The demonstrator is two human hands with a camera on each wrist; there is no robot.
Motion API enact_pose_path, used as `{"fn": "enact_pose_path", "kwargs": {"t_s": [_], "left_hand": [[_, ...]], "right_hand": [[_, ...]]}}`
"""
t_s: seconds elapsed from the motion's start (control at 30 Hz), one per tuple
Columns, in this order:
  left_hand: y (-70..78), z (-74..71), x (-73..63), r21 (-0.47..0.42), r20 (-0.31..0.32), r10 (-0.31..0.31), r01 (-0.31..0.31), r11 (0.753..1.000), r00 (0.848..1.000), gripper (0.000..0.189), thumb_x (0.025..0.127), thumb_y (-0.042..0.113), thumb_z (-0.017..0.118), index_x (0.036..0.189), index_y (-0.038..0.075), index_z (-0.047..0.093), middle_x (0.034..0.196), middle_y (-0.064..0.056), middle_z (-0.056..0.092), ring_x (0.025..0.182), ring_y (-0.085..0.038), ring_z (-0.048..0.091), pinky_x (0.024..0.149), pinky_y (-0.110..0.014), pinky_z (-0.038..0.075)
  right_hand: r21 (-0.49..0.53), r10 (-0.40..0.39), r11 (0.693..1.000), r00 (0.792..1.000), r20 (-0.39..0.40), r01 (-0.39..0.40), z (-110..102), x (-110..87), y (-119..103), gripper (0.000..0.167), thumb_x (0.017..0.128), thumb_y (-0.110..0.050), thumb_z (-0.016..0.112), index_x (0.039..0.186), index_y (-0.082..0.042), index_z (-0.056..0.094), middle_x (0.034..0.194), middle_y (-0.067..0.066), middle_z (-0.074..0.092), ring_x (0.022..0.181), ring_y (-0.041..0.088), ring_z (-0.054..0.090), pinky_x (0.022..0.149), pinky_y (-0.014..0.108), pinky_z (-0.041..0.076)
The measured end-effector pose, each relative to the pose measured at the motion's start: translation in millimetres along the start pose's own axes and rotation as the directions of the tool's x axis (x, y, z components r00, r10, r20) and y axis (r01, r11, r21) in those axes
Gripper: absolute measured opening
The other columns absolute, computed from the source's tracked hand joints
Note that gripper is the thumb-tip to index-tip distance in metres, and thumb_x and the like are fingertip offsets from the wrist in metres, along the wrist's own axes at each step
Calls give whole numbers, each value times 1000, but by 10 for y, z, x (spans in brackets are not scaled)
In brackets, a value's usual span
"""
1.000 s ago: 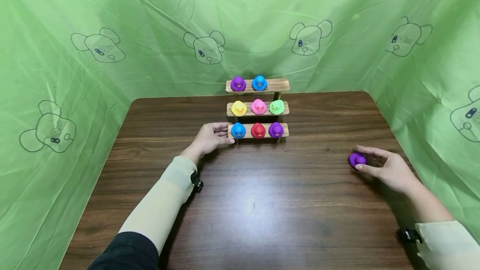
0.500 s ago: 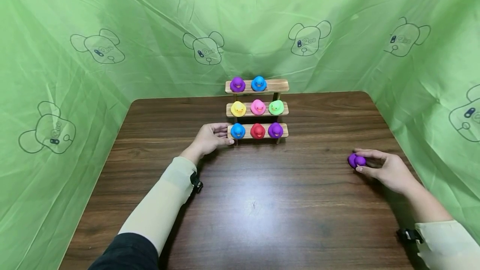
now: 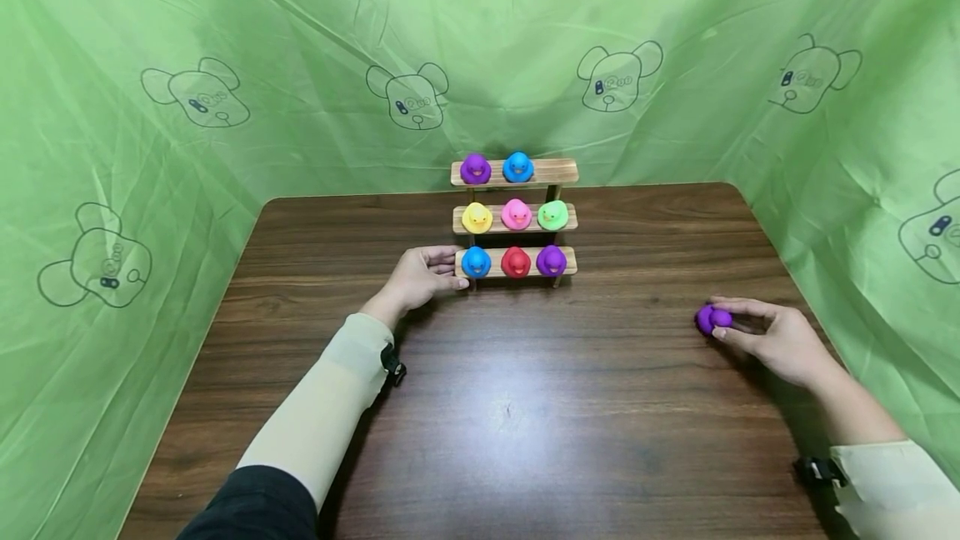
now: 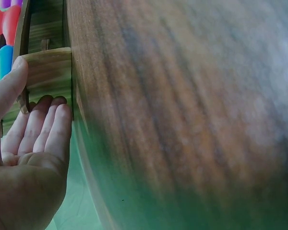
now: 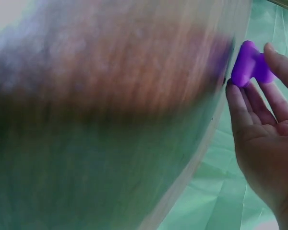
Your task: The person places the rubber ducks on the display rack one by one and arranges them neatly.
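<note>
A three-tier wooden display stand (image 3: 557,171) stands at the back of the table with small rubber ducks on it. My left hand (image 3: 417,277) holds the left end of its lowest tier, thumb at the front and fingers behind. In the left wrist view, the thumb lies beside a blue duck (image 4: 3,63). On the right side of the table, my right hand (image 3: 783,342) pinches a purple rubber duck (image 3: 706,320) between thumb and fingers. The right wrist view shows this duck (image 5: 248,61) at the fingertips, its head toward the palm.
The top tier bears a purple duck (image 3: 476,168) and a blue duck (image 3: 518,167), with bare wood at its right end. Yellow, pink and green ducks fill the middle tier; blue, red and purple the lowest. Green cloth (image 3: 510,32) hangs around the brown table (image 3: 510,457).
The purple duck in my right hand has turned slightly, and the fingers around it have shifted a little. My left hand stays on the stand.
</note>
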State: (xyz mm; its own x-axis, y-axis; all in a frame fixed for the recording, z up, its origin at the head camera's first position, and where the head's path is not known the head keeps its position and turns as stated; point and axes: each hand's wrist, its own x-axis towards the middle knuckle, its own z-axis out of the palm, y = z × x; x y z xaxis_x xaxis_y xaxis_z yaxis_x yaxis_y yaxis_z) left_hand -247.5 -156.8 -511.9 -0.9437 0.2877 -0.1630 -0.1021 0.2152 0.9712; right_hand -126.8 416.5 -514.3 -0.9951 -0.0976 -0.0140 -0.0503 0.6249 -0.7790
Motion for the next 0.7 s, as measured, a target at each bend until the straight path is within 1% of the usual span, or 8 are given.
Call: {"fn": "enact_pose_path", "kwargs": {"t_s": [0.07, 0.13, 0.27, 0.33, 0.47, 0.53, 0.6, 0.7], "left_hand": [[2, 4, 2, 3, -2, 4, -4, 1000, 1000, 65, 83, -4, 87, 143, -5, 60, 141, -22, 63, 128, -36, 63, 103, -33, 55], [0, 10, 8, 4, -5, 6, -6, 1000, 1000, 64, 83, -4, 87, 142, -5, 60, 141, -22, 64, 127, -35, 64, 103, -32, 55], [8, 20, 11, 8, -8, 7, -7, 1000, 1000, 64, 83, -4, 87, 141, -5, 61, 140, -20, 65, 126, -34, 64, 102, -32, 56], [13, 21, 9, 8, -11, 7, -7, 1000, 1000, 64, 82, -4, 87, 141, -4, 62, 139, -20, 65, 126, -34, 65, 102, -32, 56], [16, 15, 1, 8, -17, 2, -2, 1000, 1000, 63, 82, -3, 88, 140, -4, 62, 139, -20, 65, 125, -34, 65, 103, -33, 56], [14, 12, -3, 12, -18, -1, 2, 1000, 1000, 63, 82, -3, 88, 140, -4, 63, 139, -19, 65, 125, -33, 65, 103, -33, 56], [6, 9, -5, 12, -20, -6, 6, 1000, 1000, 64, 82, -2, 88, 140, -3, 63, 139, -18, 66, 125, -32, 65, 102, -32, 56], [0, 5, -7, 16, -21, -5, 5, 1000, 1000, 64, 82, -2, 88, 140, -3, 63, 139, -18, 66, 124, -31, 66, 102, -31, 56]], "right_hand": [[-9, 5, 1000, 1000, -22, -5, 7, 4, -46, 48, 91, -16, 86, 134, -2, 70, 133, 2, 72, 108, -10, 63, 82, 9, 54], [-4, 9, 1000, 999, -43, -9, 18, 15, -114, 48, 90, -15, 86, 134, -4, 70, 127, 0, 74, 104, -9, 65, 81, 10, 55], [47, -6, 999, 999, -54, 9, 35, 100, -319, 49, 89, -12, 87, 133, -1, 70, 119, -9, 75, 99, -5, 69, 81, 14, 58], [96, -17, 995, 999, -47, 21, 41, 180, -456, 50, 88, -10, 87, 134, 0, 69, 119, -10, 75, 99, -3, 71, 82, 17, 59], [161, -49, 985, 998, -41, 55, 69, 381, -764, 47, 88, -9, 86, 131, 0, 69, 129, 4, 73, 103, 1, 72, 86, 21, 59], [169, -77, 982, 996, -47, 84, 93, 488, -912, 46, 89, -8, 86, 130, -1, 69, 134, 12, 70, 104, 2, 72, 88, 21, 58], [158, -112, 980, 992, -58, 120, 121, 597, -1052, 43, 89, -9, 86, 129, -2, 71, 133, 16, 69, 103, 3, 72, 88, 21, 58], [154, -148, 975, 987, -68, 157, 174, 765, -1243, 43, 89, -10, 86, 130, -3, 72, 131, 18, 70, 103, 3, 72, 88, 19, 58]]}}
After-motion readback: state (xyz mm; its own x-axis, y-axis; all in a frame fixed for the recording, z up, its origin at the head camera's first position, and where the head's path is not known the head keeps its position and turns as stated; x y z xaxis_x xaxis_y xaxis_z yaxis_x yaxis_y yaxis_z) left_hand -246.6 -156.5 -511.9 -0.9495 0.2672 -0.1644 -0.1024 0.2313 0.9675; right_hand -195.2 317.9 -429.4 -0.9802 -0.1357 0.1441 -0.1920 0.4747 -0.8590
